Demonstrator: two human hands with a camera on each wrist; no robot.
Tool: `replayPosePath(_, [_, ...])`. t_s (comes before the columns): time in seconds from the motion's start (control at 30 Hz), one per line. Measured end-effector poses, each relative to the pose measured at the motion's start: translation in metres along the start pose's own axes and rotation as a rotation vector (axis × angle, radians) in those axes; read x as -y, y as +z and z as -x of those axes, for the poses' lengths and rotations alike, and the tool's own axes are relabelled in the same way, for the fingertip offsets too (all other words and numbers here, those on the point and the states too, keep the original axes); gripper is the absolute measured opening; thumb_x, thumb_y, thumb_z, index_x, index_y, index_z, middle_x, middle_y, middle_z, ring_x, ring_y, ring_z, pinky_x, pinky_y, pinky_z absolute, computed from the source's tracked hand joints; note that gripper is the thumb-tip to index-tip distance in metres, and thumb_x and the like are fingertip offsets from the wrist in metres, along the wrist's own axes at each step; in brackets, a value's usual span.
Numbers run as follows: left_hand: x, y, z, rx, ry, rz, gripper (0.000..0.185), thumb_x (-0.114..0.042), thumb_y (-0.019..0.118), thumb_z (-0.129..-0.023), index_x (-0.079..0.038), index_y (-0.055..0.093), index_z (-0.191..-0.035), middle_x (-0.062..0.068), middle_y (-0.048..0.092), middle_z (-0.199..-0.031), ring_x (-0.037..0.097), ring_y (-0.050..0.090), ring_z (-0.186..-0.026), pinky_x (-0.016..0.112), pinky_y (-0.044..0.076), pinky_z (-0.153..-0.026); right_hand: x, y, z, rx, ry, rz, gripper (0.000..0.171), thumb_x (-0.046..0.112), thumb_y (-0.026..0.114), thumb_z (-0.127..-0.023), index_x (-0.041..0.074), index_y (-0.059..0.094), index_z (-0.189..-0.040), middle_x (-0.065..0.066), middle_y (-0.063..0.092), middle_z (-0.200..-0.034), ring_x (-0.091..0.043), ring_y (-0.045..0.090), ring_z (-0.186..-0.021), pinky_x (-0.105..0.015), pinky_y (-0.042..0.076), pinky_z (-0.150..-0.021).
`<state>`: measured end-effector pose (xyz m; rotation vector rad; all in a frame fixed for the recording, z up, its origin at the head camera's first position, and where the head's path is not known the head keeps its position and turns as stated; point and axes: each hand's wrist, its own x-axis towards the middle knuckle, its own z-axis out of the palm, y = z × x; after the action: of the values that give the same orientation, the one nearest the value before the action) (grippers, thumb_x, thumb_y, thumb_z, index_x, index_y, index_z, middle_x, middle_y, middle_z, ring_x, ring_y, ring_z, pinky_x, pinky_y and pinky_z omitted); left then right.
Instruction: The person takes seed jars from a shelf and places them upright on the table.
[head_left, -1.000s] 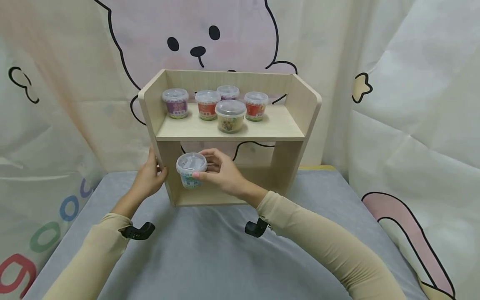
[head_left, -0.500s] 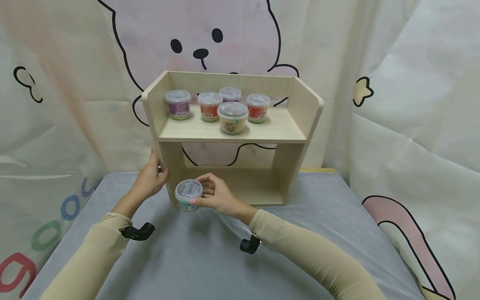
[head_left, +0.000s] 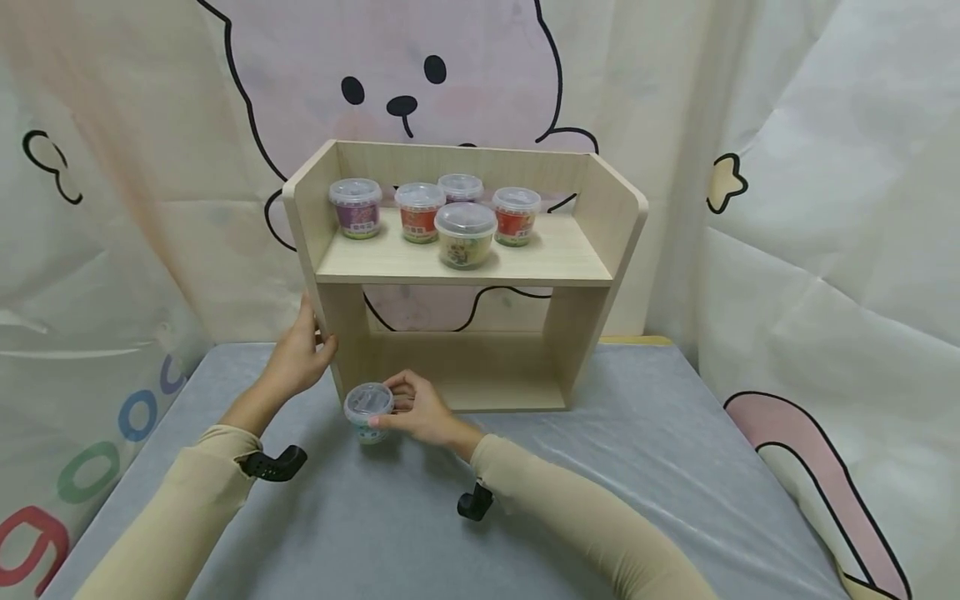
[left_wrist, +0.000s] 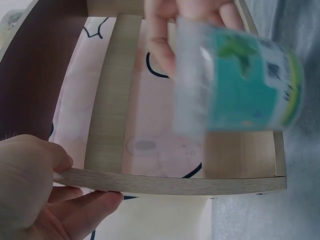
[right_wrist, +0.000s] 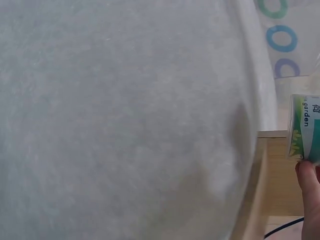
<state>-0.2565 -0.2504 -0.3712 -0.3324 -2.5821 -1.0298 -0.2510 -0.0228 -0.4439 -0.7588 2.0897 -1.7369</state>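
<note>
My left hand (head_left: 294,357) grips the left side panel of a small pale wooden shelf (head_left: 558,260). In the left wrist view the thumb lies on one face of that panel, the fingers on the other. A small clear-lidded plastic tub (head_left: 368,414) with a teal label is held by my right hand (head_left: 426,415), thumb in front and fingers behind. It hangs upright in front of the shelf's lower left corner, over the cloth. The left wrist view shows the tub (left_wrist: 250,82) blurred; the right wrist view shows only part of the tub (right_wrist: 307,127) and a thumb.
Several lidded tubs stand on the upper shelf: a purple one (head_left: 356,210), red ones (head_left: 420,215) and a pale yellow one (head_left: 465,237) in front. A grey cloth (head_left: 420,525) covers the table. Printed curtains (head_left: 817,250) hang behind and at the sides.
My right hand has brought the teal tub out of the lower compartment, down and toward me, slightly left. My left hand stays on the side panel.
</note>
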Motion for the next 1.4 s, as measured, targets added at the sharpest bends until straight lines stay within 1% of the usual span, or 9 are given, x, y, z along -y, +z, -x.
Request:
replayPosePath(0.17, [-0.002,0.001,-0.001,0.006,0.003,0.017,0.071,0.0,0.051,-0.096,-0.006,0.011,-0.155,0.04,0.052,-0.138,0.056,0.061,-0.117,0.061,0.055,-0.092,-0.015,0.009,-0.004,-0.023,0.026,-0.017,0.051,-0.001,0.077,-0.085,-0.002,0.051,-0.128,-0.021,0.063,-0.131,-0.032,0.066,-0.12,-0.035,0.056,-0.1])
replayPosePath(0.33, [-0.003,0.001,-0.003,0.013,0.013,-0.001,0.076,-0.002,0.051,-0.098,-0.01,0.007,-0.158,0.04,0.055,-0.135,0.056,0.062,-0.114,0.061,0.055,-0.091,-0.026,0.016,-0.007,-0.02,0.056,-0.02,0.053,-0.004,0.077,-0.084,-0.001,0.051,-0.131,-0.022,0.06,-0.136,-0.032,0.062,-0.126,-0.04,0.052,-0.106])
replayPosePath(0.43, [-0.003,0.001,-0.004,0.022,0.009,-0.003,0.077,-0.003,0.051,-0.098,-0.011,0.004,-0.159,0.04,0.055,-0.135,0.056,0.062,-0.115,0.061,0.055,-0.091,-0.027,0.019,-0.007,-0.04,0.073,-0.028,0.053,-0.003,0.077,-0.085,0.0,0.051,-0.13,-0.021,0.06,-0.136,-0.031,0.062,-0.126,-0.04,0.052,-0.106])
replayPosePath(0.73, [-0.001,0.001,-0.002,0.016,0.003,0.0,0.076,-0.002,0.052,-0.097,-0.009,0.006,-0.158,0.039,0.056,-0.133,0.056,0.063,-0.113,0.062,0.056,-0.089,-0.032,0.024,-0.009,-0.027,0.107,0.063,0.055,0.001,0.079,-0.084,0.004,0.048,-0.129,-0.018,0.055,-0.137,-0.032,0.062,-0.125,-0.037,0.054,-0.103])
replayPosePath(0.97, [0.0,0.0,-0.002,0.005,0.011,0.006,0.076,-0.002,0.051,-0.097,-0.01,0.007,-0.158,0.04,0.054,-0.135,0.056,0.062,-0.114,0.062,0.055,-0.091,-0.026,0.021,-0.009,0.029,0.105,0.062,0.055,0.005,0.077,-0.087,0.004,0.047,-0.133,-0.02,0.057,-0.136,-0.033,0.064,-0.123,-0.034,0.057,-0.096])
replayPosePath(1.07, [0.001,0.003,-0.001,0.013,0.015,0.011,0.078,-0.001,0.051,-0.097,-0.01,0.005,-0.159,0.04,0.052,-0.137,0.056,0.062,-0.115,0.062,0.055,-0.091,-0.022,0.016,-0.005,0.062,0.124,0.076,0.055,0.01,0.072,-0.093,0.003,0.046,-0.14,-0.021,0.056,-0.14,-0.035,0.061,-0.128,-0.036,0.055,-0.1])
replayPosePath(1.2, [0.004,0.007,0.002,0.015,0.018,0.012,0.076,0.0,0.052,-0.096,-0.008,0.008,-0.158,0.04,0.053,-0.135,0.056,0.063,-0.114,0.061,0.055,-0.09,-0.017,0.01,0.002,0.088,0.143,0.104,0.055,0.021,0.065,-0.099,0.003,0.043,-0.147,-0.019,0.052,-0.146,-0.035,0.056,-0.135,-0.04,0.051,-0.107])
replayPosePath(1.33, [0.004,0.004,0.003,-0.002,0.029,-0.001,0.069,-0.001,0.051,-0.096,-0.003,0.014,-0.153,0.04,0.057,-0.131,0.056,0.064,-0.111,0.062,0.055,-0.09,-0.005,0.001,0.009,0.078,0.122,0.14,0.049,0.026,0.058,-0.103,0.004,0.046,-0.145,-0.019,0.053,-0.146,-0.032,0.054,-0.137,-0.042,0.049,-0.109])
replayPosePath(1.4, [0.003,0.001,0.003,-0.008,0.03,-0.011,0.067,-0.001,0.051,-0.096,-0.001,0.014,-0.152,0.04,0.058,-0.13,0.056,0.064,-0.11,0.062,0.055,-0.089,0.003,-0.003,0.012,0.082,0.086,0.157,0.047,0.026,0.056,-0.104,0.003,0.047,-0.144,-0.02,0.053,-0.147,-0.032,0.054,-0.137,-0.041,0.049,-0.109])
